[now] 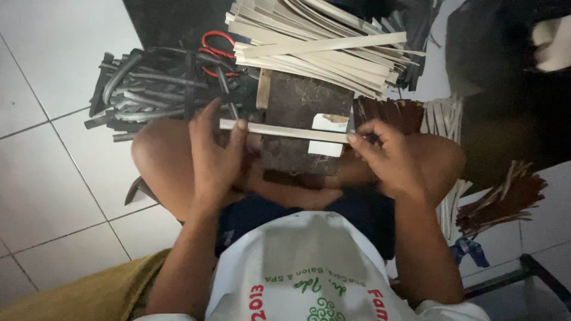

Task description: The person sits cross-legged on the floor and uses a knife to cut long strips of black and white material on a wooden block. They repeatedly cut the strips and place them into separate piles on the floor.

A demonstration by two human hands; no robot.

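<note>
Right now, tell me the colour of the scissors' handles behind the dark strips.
Red; the scissors' handles show best in the head view, above the dark strips.

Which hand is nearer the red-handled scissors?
Left. The left hand grips the pale strip just below the red-handled scissors; the right hand holds the strip's other end, farther off.

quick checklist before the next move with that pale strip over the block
1. Left hand grips the pale strip at its left end: ok.
2. Right hand pinches the strip's right end: ok.
3. Strip lies level across the dark wooden block: ok.
4. White piece sits under the strip, near the right hand: ok.
5. Red-handled scissors within reach, partly buried among dark strips: ok.
6. Any blade or tool in the right hand: cannot tell.
</note>
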